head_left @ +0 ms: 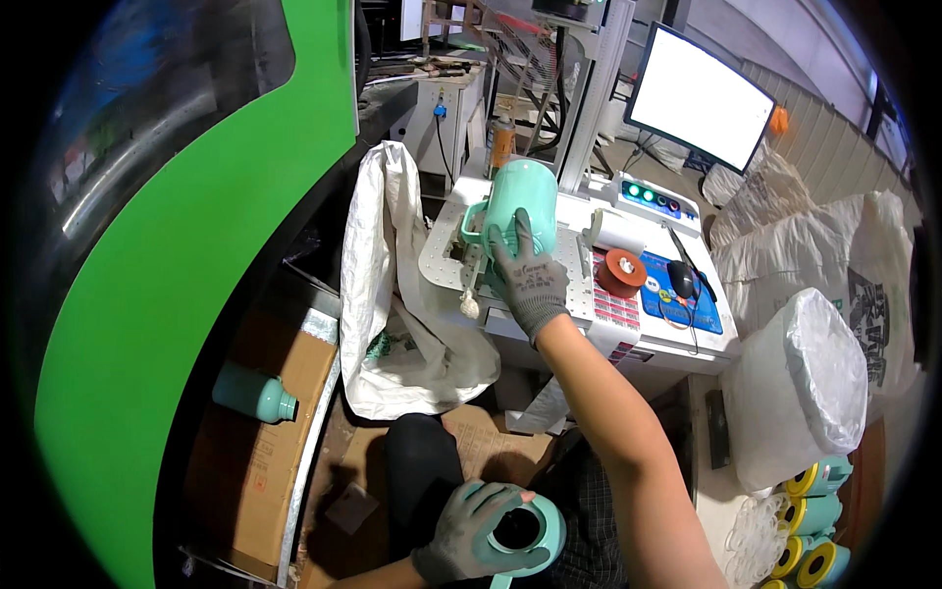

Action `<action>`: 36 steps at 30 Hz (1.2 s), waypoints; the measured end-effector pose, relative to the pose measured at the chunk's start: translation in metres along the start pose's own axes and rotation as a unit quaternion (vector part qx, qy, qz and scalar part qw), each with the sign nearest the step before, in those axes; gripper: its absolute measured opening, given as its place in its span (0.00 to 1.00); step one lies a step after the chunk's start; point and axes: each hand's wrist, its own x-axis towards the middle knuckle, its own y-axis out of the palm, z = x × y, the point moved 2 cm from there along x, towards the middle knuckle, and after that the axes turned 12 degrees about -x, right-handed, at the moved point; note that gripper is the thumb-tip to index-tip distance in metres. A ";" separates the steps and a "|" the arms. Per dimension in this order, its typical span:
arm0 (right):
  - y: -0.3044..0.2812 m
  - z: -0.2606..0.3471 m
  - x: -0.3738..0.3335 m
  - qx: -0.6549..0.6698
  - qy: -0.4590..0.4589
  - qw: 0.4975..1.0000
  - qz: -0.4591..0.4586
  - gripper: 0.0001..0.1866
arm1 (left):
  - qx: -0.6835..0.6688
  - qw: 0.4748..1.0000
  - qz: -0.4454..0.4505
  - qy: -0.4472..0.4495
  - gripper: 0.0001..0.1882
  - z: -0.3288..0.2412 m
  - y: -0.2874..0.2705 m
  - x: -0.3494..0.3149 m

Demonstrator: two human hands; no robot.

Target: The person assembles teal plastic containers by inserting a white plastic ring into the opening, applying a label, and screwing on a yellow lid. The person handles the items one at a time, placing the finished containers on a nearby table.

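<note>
Both my hands wear grey work gloves. On the machine's perforated metal plate (447, 257) lies a mint-green jug (523, 194), its handle toward the left. My right hand (530, 273) grips the near end of this jug, two fingers stretched along its side; the thumb is partly hidden. Low over my lap, my left hand (481, 530) is wrapped around a second mint-green jug (550, 535). Its round dark mouth faces up, and part of its handle shows at the lower edge.
A red-brown tape roll (621, 273), a black mouse (680, 279) and a lit button box (659, 200) sit right of the plate. A monitor (702, 96) stands behind. White sacks (383, 245) flank the bench. Several green jugs (816, 515) lie lower right; a green bottle (253, 393) lies left.
</note>
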 end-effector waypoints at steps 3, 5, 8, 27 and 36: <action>-0.005 0.001 0.006 0.004 -0.006 1.000 0.017 0.37 | 0.004 1.000 0.013 -0.010 0.40 0.006 0.006 0.004; -0.008 -0.014 -0.004 0.030 0.006 0.999 0.015 0.42 | -0.017 1.000 0.019 -0.004 0.39 0.005 0.019 0.011; -0.003 -0.024 -0.025 0.101 0.021 0.992 -0.070 0.37 | -0.084 0.993 0.080 0.014 0.40 -0.001 0.023 0.024; -0.269 -0.137 -0.424 0.259 0.064 0.803 -0.533 0.06 | -0.178 0.967 0.113 -0.141 0.39 0.024 0.057 0.048; -0.236 -0.183 -0.742 -0.126 0.699 0.699 -0.080 0.19 | -0.069 0.923 0.351 -0.138 0.33 0.011 0.094 0.093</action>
